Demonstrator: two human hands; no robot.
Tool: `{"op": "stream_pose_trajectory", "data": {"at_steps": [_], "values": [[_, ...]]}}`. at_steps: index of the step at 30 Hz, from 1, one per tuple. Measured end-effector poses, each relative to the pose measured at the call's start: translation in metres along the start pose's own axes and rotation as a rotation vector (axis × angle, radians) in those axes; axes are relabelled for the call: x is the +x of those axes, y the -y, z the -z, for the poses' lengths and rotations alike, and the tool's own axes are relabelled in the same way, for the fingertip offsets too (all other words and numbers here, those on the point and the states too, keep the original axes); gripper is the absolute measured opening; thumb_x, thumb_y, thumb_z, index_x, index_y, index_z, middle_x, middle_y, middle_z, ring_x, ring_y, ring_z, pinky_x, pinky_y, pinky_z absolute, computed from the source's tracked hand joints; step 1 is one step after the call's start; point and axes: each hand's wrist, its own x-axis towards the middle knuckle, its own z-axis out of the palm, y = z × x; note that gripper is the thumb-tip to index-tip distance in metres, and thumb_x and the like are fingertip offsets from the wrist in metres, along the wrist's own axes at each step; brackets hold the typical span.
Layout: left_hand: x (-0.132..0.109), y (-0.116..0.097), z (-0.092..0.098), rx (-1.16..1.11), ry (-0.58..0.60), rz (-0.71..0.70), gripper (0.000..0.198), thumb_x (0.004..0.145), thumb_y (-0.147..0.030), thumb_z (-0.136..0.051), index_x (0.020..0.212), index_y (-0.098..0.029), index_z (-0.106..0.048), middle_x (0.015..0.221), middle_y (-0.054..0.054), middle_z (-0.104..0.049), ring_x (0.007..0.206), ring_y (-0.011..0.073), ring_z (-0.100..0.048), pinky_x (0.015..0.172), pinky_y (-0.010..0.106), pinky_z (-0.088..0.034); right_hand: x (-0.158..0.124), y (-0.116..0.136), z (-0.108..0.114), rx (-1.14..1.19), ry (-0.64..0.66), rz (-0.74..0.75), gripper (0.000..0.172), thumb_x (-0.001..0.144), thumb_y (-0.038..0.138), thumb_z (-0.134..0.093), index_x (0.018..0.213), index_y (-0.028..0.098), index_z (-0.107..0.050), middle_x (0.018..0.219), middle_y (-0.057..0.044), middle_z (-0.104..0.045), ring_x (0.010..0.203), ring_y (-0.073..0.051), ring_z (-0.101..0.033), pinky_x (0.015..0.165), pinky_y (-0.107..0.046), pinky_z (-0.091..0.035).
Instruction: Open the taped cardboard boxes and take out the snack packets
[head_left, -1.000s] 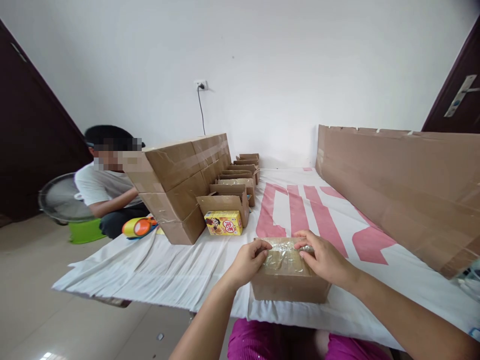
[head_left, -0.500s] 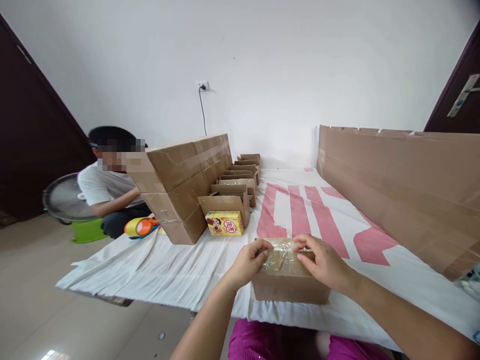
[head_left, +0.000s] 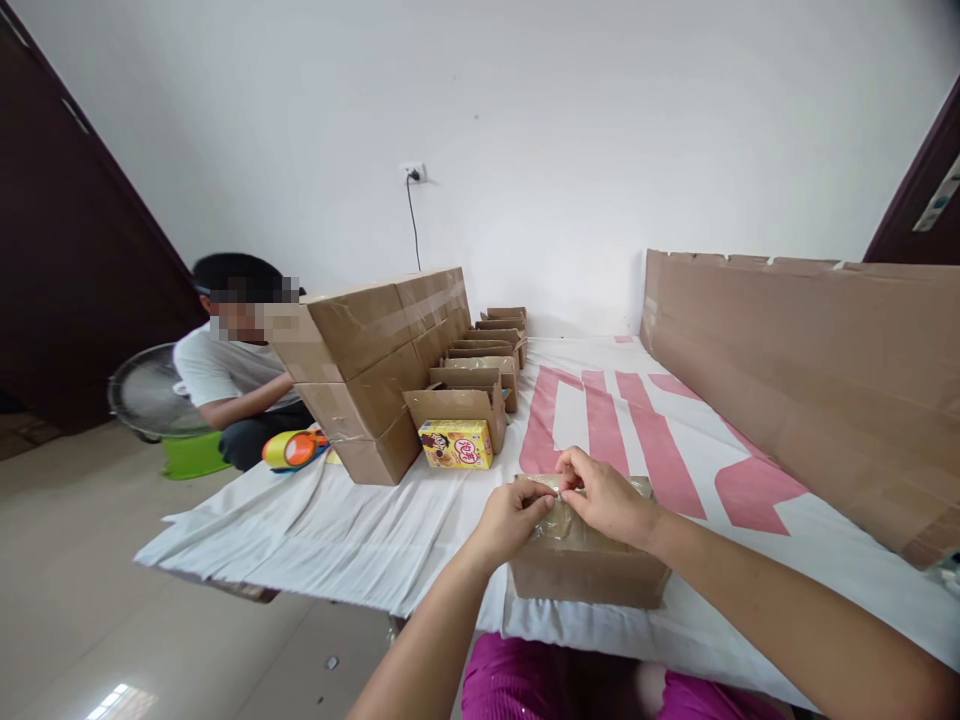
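A small brown cardboard box (head_left: 589, 575) sits at the table's front edge before me. Crinkled clear plastic film (head_left: 553, 522), perhaps packing tape, lies over the left part of its top. My left hand (head_left: 517, 515) pinches the film between thumb and forefinger above the box's left side. My right hand (head_left: 604, 500) is also closed in a pinch on the film, its fingertips close beside the left ones. Part of the box top is hidden under my right hand and forearm.
Stacked closed cartons (head_left: 367, 340) stand at left, beside a row of open boxes (head_left: 457, 400) and a yellow printed box (head_left: 456, 445). An orange-yellow tape dispenser (head_left: 292, 450) lies near a crouching person (head_left: 232, 370). A large cardboard panel (head_left: 795, 370) borders the right.
My right hand has moved left across the box top, bringing its fingertips up to my left hand's. The film is now gathered between them. The view has shifted slightly.
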Motion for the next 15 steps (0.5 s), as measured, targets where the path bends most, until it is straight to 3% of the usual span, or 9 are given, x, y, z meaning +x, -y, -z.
{"op": "stream_pose_trajectory", "data": {"at_steps": [6, 12, 15], "values": [[0.006, 0.002, -0.011, 0.05, -0.083, 0.049, 0.021, 0.075, -0.03, -0.055, 0.069, -0.017, -0.069, 0.065, 0.002, -0.066, 0.065, 0.0159, -0.058, 0.053, 0.023, -0.036, -0.012, -0.001, -0.001, -0.054, -0.026, 0.159, 0.02, 0.08, 0.005, -0.043, 0.086, 0.023, -0.04, 0.081, -0.002, -0.055, 0.078, -0.018, -0.055, 0.071, -0.033, -0.045], [0.008, 0.002, -0.014, 0.091, -0.115, 0.077, 0.015, 0.072, -0.026, -0.056, 0.065, -0.017, -0.066, 0.062, 0.0, -0.063, 0.062, 0.0146, -0.057, 0.051, 0.022, -0.035, -0.016, -0.008, -0.005, -0.148, -0.086, 0.356, 0.021, 0.082, 0.003, -0.04, 0.086, 0.023, -0.04, 0.084, -0.004, -0.055, 0.08, -0.021, -0.053, 0.071, -0.036, -0.045], [0.008, 0.003, -0.013, 0.091, -0.097, 0.071, 0.016, 0.074, -0.027, -0.055, 0.065, -0.018, -0.065, 0.058, -0.001, -0.06, 0.059, 0.0141, -0.056, 0.052, 0.022, -0.035, -0.018, -0.008, -0.005, -0.181, -0.086, 0.381, 0.021, 0.083, 0.003, -0.039, 0.087, 0.024, -0.039, 0.084, -0.005, -0.054, 0.079, -0.021, -0.052, 0.069, -0.036, -0.046]]}}
